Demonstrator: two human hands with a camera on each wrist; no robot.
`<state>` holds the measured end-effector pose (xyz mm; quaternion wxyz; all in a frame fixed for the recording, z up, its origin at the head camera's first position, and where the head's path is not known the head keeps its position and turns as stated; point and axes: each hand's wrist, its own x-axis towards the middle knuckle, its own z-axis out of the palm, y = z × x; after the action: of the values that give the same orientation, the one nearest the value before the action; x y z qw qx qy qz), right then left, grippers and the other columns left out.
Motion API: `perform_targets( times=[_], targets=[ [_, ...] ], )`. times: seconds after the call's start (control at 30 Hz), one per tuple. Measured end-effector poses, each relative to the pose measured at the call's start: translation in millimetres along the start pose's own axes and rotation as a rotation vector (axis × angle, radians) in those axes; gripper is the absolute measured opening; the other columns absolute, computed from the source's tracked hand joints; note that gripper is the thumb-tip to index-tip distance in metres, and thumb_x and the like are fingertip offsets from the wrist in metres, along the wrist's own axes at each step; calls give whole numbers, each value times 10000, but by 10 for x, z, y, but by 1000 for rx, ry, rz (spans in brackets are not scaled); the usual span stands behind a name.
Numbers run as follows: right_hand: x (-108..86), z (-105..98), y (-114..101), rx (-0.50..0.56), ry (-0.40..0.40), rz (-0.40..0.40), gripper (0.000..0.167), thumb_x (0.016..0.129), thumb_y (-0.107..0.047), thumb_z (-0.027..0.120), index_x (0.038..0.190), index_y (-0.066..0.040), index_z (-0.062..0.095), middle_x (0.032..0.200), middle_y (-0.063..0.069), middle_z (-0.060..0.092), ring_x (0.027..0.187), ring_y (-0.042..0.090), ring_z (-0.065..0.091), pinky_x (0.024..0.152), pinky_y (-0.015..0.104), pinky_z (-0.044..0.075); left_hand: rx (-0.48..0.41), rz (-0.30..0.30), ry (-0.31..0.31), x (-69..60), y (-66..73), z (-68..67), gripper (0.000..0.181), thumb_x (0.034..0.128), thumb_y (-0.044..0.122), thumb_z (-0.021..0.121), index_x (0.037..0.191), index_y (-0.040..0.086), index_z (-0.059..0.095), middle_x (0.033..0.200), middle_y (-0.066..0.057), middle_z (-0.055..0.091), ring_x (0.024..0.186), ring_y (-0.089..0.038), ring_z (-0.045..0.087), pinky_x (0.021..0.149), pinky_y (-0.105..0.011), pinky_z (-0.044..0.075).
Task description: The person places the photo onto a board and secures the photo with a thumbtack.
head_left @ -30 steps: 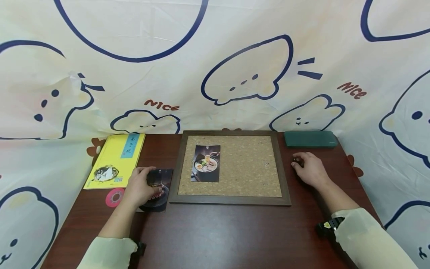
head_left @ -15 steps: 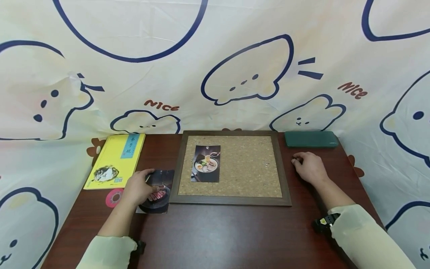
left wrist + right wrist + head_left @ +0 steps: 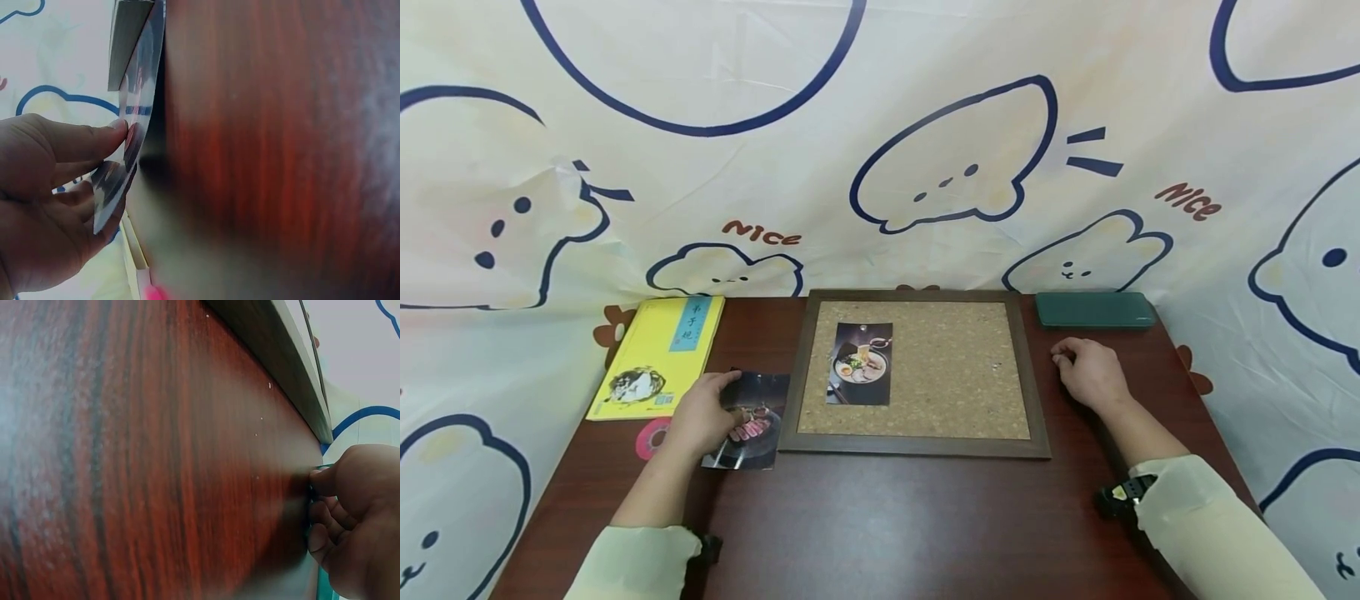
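A dark photo print of sliced meat on a plate [image 3: 756, 433] lies left of the framed corkboard [image 3: 958, 367]. My left hand [image 3: 700, 417] pinches its left side. In the left wrist view, the thumb [image 3: 94, 142] presses one face of the bent photo [image 3: 142, 81], with fingers behind it. A second photo, of a noodle bowl [image 3: 859, 367], is on the corkboard's left part, a small pin [image 3: 862, 328] at its top. My right hand [image 3: 1092, 373] is by the table to the right of the board, fingers curled. Whether anything small sits between those fingertips cannot be seen.
A yellow book [image 3: 658, 358] lies at the back left, with a pink tape roll [image 3: 651, 439] below it, partly behind my left hand. A dark green case [image 3: 1095, 309] stands behind my right hand. Something small and clear [image 3: 996, 367] is on the cork's right part.
The left hand and the pinched photo have shifted slightly, and more of the photo now shows. The thumb and forefinger of my right hand have come closer together.
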<state>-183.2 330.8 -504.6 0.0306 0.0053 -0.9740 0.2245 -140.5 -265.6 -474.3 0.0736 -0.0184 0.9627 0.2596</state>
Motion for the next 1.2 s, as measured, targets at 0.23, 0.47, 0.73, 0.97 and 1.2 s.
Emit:
perform_targets(
  times=[0.23,0.47,0.73,0.97,1.2],
  targets=[
    [-32,-18,-19,10,-7,4,195,1035,-128,582,1126,-21,717,1105,238,703,914,398,667,771,563,521,-36,-11,6,-27,10,-61,710,871,88,789,1506,-14,488,1493,-313,431,1349,-533,426,1063,-677,391],
    [-69,-87,-40,30,-5,44,205,1050,-159,562,1142,-39,701,1029,208,724,770,323,652,685,504,511,-58,-13,27,-34,8,-113,698,906,102,770,1523,-8,462,1473,-337,431,1338,-539,426,1063,-695,374],
    [-94,-135,-77,57,7,48,198,1051,-158,560,1120,-35,700,1034,192,723,852,345,662,735,521,509,-93,3,57,-31,21,-167,690,935,93,738,1548,8,432,1446,-341,442,1294,-520,461,1018,-690,405],
    [-105,-178,-109,79,21,52,198,1057,-177,568,1127,-51,703,993,153,723,812,291,635,701,462,485,-176,-27,66,-30,69,-216,731,934,108,760,1576,55,415,1485,-330,417,1314,-505,445,1036,-671,413],
    [-114,-205,-133,102,22,68,204,1060,-195,571,1132,-62,707,981,144,720,792,275,606,672,408,456,-234,-55,37,-21,145,-269,753,948,144,756,1604,116,389,1545,-302,373,1349,-486,411,1052,-659,421]
  ],
)
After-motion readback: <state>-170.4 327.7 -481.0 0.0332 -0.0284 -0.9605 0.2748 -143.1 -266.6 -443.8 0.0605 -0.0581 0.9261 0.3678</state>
